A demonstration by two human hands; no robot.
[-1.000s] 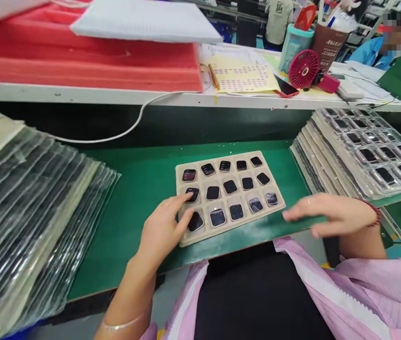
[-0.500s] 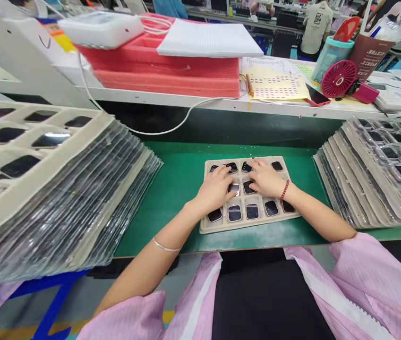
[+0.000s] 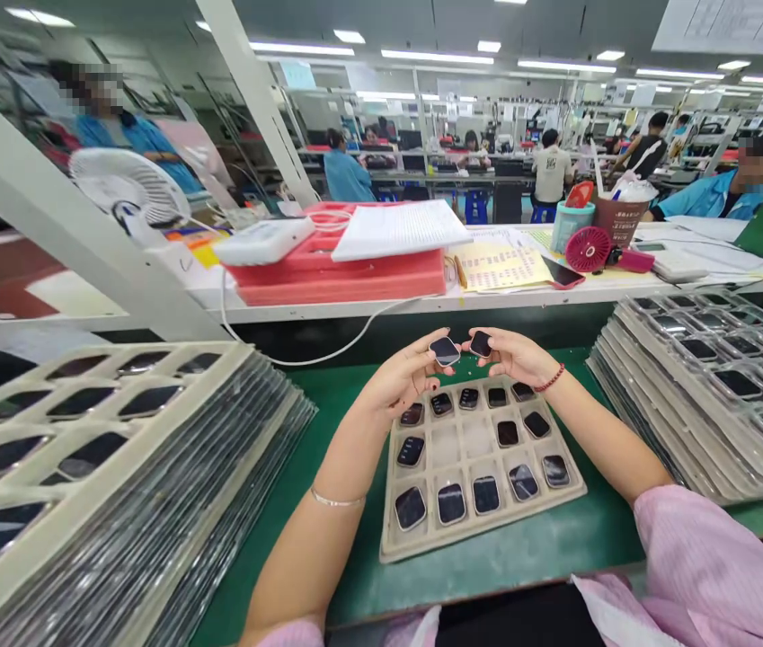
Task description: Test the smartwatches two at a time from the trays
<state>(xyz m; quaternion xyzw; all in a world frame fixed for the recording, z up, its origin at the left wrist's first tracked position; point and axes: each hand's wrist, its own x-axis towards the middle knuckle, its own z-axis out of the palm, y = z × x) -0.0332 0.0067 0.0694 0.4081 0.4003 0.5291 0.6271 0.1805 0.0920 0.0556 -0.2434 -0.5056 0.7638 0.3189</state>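
My left hand (image 3: pixel 398 377) grips a strapless smartwatch body (image 3: pixel 446 351) by its edges, dark screen facing me. In my right hand (image 3: pixel 517 356) is a second watch body (image 3: pixel 480 343), pinched between the fingers. The two watches are held close together above the far edge of a beige moulded tray (image 3: pixel 447 445). Several more watch bodies (image 3: pixel 486 494) lie screen up in the tray's pockets. Two neighbouring pockets in its middle row are bare. A few of the screens show lit white marks.
Tall stacks of watch-filled trays stand left (image 3: pixel 216 449) and right (image 3: pixel 630 404) on the green bench (image 3: pixel 462 584). On the white shelf (image 3: pixel 381 311) behind are red foam (image 3: pixel 341 286), papers (image 3: pixel 401 228), a phone (image 3: pixel 563 273) and a pink fan (image 3: pixel 587 249). Co-workers sit beyond.
Both hands have risen from the tray, each now lifting a watch body. Two middle-row pockets are now vacant. My view has tilted up, showing more of the room.
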